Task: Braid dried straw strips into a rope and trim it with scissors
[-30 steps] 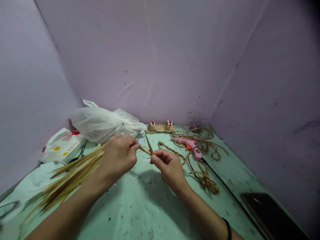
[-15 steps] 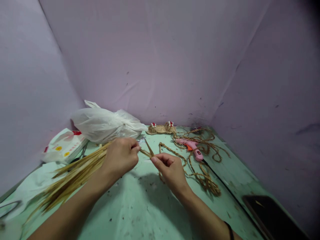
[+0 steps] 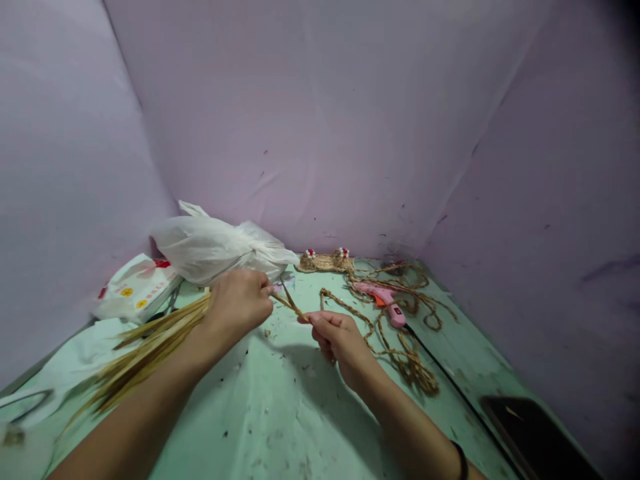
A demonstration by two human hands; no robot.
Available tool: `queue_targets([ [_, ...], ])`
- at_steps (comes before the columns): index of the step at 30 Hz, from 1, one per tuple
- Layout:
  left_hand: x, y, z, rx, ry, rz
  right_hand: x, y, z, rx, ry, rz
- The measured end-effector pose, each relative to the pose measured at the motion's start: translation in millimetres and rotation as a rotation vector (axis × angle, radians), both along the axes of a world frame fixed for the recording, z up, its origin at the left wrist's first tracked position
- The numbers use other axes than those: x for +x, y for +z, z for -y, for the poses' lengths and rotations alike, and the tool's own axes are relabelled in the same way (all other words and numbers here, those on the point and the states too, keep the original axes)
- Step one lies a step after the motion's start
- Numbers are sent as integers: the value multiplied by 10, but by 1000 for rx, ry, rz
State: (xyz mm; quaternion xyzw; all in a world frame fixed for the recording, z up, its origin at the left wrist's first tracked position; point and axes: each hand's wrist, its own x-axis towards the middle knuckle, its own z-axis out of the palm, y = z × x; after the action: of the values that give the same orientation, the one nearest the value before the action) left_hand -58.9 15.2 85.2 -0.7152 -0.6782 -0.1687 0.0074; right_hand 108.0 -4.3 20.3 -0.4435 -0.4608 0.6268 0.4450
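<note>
Between my hands runs a strand of dry straw-like leaf (image 3: 287, 303), with one short pointed end sticking up near the right fingertips. My left hand (image 3: 243, 300) is closed in a fist around the strand's far end. Thumb and fingers of my right hand (image 3: 334, 331) pinch its near end. Under and beside my left forearm lies a bundle of dry leaf strips (image 3: 160, 343). A braided cord (image 3: 350, 307) lies on the table just beyond my right hand and ends in a tangled coil (image 3: 420, 380).
At the back left sit a white plastic bag (image 3: 215, 243) and a tissue pack (image 3: 137, 290). A woven straw piece with red-and-white beads (image 3: 325, 262) rests by the wall. A pink glue gun (image 3: 383, 297) trails a black cable; a dark phone-like slab (image 3: 540, 437) lies front right.
My right hand has turned slightly and moved a little down, lengthening the visible strand between the hands. The whole view has shifted slightly. Both hands keep their hold.
</note>
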Motion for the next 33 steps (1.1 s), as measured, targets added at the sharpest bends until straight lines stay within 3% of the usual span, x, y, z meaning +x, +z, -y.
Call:
queue_targets([
  [6,-33,108,109,-23,-14,-13,-17,89,54,65,-9,42],
  [12,-113,74,231,-29,13,10,-59,110,106,106,37,75],
  [14,-121,84,315,10,-18,18,-76,106,128,138,47,118],
  [18,-67,205,587,249,-91,140,-77,118,192,147,49,143],
  [22,-48,293,769,176,-246,253,-20,154,244,160,68,113],
  [26,-89,248,715,156,-106,305,53,172,236,91,52,-109],
  [29,-52,155,626,6,-64,582,61,174,233,47,81,-230],
  [33,74,4,545,-348,-146,1145,14,156,265,60,101,-182],
])
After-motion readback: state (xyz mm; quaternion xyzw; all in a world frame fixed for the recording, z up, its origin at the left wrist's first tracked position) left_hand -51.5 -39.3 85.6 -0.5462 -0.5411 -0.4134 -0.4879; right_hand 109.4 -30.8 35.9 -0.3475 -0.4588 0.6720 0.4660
